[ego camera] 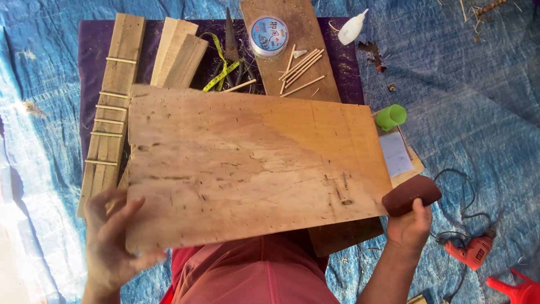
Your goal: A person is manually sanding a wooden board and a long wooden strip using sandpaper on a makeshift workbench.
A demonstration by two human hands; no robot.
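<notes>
A large worn plywood board (247, 163) lies across my lap, covering the middle of the view. My left hand (112, 242) holds its lower left corner, fingers spread against the edge. My right hand (410, 225) grips a dark reddish-brown sanding block (410, 194) at the board's lower right corner. The block rests against the board's right edge.
Behind the board lie a long plank with thin sticks across it (109, 107), short planks (177, 59), a yellow tape measure (219, 73), a spool of line (269, 35), loose sticks (301, 70), a glue bottle (352, 28) and a green cup (390, 116). An orange drill (472, 251) lies at right on blue tarp (467, 84).
</notes>
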